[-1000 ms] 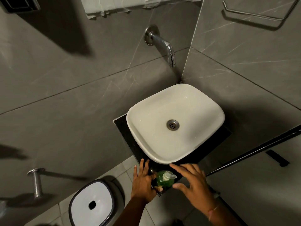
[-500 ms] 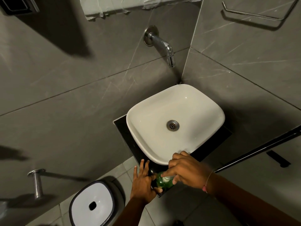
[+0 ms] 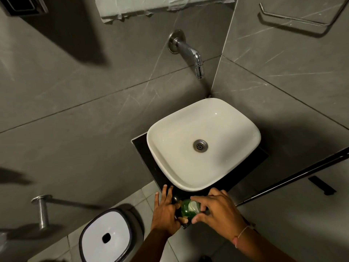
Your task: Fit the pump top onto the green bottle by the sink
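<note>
The green bottle [image 3: 187,210] stands on the black counter [image 3: 143,148], at its near corner just in front of the white sink [image 3: 204,144]. A whitish pump top [image 3: 193,206] sits on the bottle's neck. My left hand [image 3: 165,210] rests against the bottle's left side, thumb on the bottle and fingers stretched toward the sink. From the right, my right hand [image 3: 217,210] curls around the pump top, fingertips on it. Both hands hide much of the bottle's sides.
A chrome tap [image 3: 190,52] sticks out of the grey tiled wall above the sink. On the floor at lower left stands a white-lidded bin [image 3: 105,236]. A metal holder [image 3: 41,210] sits on the left wall, a towel rail [image 3: 294,19] at top right.
My right hand came in from the right, closed on the pump top, and has since shifted slightly back and down around it. My left hand has stayed against the bottle.
</note>
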{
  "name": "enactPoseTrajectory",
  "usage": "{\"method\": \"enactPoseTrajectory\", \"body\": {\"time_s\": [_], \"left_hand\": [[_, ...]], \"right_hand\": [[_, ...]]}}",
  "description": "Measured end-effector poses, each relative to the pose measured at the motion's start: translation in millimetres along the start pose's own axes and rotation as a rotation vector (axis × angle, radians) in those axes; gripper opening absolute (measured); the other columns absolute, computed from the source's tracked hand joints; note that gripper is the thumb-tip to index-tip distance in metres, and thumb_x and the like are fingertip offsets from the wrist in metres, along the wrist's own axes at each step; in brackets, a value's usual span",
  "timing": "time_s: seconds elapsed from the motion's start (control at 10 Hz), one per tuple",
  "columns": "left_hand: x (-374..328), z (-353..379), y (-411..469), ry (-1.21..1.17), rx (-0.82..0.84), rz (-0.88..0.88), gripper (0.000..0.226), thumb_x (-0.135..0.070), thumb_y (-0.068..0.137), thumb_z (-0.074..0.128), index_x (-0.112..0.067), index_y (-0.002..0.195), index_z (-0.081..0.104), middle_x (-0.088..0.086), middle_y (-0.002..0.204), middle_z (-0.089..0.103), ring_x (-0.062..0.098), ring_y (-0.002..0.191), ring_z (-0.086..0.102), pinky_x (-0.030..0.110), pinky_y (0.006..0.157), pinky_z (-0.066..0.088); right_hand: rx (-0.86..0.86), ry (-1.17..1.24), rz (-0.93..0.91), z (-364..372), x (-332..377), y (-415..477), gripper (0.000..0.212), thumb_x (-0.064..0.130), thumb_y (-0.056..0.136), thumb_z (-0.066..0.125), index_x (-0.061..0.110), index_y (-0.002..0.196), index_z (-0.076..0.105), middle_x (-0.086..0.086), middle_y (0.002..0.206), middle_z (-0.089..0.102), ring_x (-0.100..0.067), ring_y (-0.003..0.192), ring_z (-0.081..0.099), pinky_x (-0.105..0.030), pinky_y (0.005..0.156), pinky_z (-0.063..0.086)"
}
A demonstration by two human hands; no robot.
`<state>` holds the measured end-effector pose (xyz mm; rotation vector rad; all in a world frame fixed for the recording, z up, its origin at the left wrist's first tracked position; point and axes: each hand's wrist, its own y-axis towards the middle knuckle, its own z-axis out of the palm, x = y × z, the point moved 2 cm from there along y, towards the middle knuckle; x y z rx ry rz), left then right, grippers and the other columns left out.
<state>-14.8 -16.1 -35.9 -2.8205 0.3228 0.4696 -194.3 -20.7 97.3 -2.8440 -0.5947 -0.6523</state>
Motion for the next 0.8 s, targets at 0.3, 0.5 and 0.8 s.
{"method": "enactPoseTrajectory", "body": {"time_s": [0.3,0.5,0.8], "left_hand": [[-3,-5,-1,-0.016,0.021,-0.009,0.059,-0.059,0.074,0.06,-0.033,0.127,0.055,0.006,0.163,-0.003,0.026,0.145,-0.025,0.053,0.12,-0.009],[-2,-5,-1,0.004,0.014,-0.009,0.056,-0.057,0.073,0.061,-0.031,0.124,0.058,0.006,0.163,-0.004,0.024,0.144,-0.026,0.053,0.12,-0.01],[0,1,-2,-0.004,0.052,-0.005,0.066,-0.065,0.073,0.06,-0.032,0.13,0.052,0.006,0.162,-0.01,0.026,0.143,-0.029,0.054,0.119,-0.01]], "right_hand": [[0.021,0.077,0.005,-1,-10,2,0.055,0.058,0.062,0.071,0.045,0.115,0.064,0.018,0.113,0.054,-0.002,0.11,0.043,-0.029,0.085,0.039],[-0.09,0.067,0.036,3,-1,0,0.054,0.065,0.058,0.068,0.039,0.105,0.07,0.016,0.105,0.059,-0.006,0.104,0.048,-0.027,0.082,0.038],[-0.081,0.074,0.1,4,4,-6,0.061,0.071,0.056,0.063,0.041,0.109,0.068,0.021,0.106,0.06,-0.009,0.103,0.05,-0.031,0.083,0.041]]}}
